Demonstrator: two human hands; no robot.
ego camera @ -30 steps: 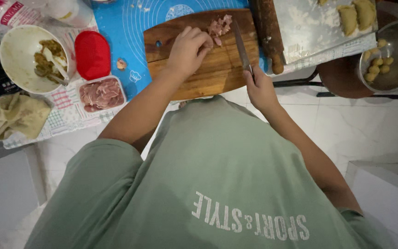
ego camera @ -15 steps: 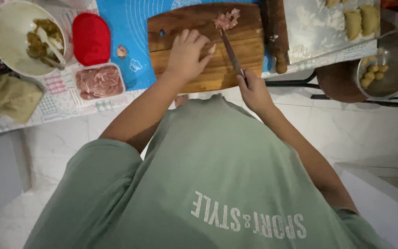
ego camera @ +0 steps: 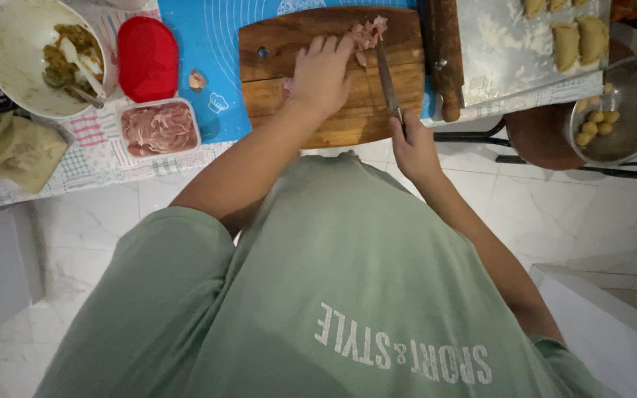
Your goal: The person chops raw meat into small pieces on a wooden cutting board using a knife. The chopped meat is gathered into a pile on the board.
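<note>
A wooden cutting board [ego camera: 377,110] lies on a blue silicone mat [ego camera: 215,44]. Pieces of raw pink meat [ego camera: 369,33] sit at the board's far edge. My left hand [ego camera: 322,74] rests flat on the board with its fingertips on the meat. My right hand [ego camera: 412,144] grips the handle of a knife [ego camera: 386,77], whose blade points away from me and reaches the meat just right of my left fingers.
A wooden rolling pin [ego camera: 444,51] lies right of the board. Beyond it a floured tray [ego camera: 510,59] holds filled pastries. A metal bowl [ego camera: 621,110] sits at right. A tub of sliced meat [ego camera: 158,127], red lid [ego camera: 147,57], white bowl [ego camera: 5,74] and cloth [ego camera: 9,151] lie left.
The view has shifted so the table sits higher in frame. My right hand has turned the knife more upright along the board, its tip now at the meat.
</note>
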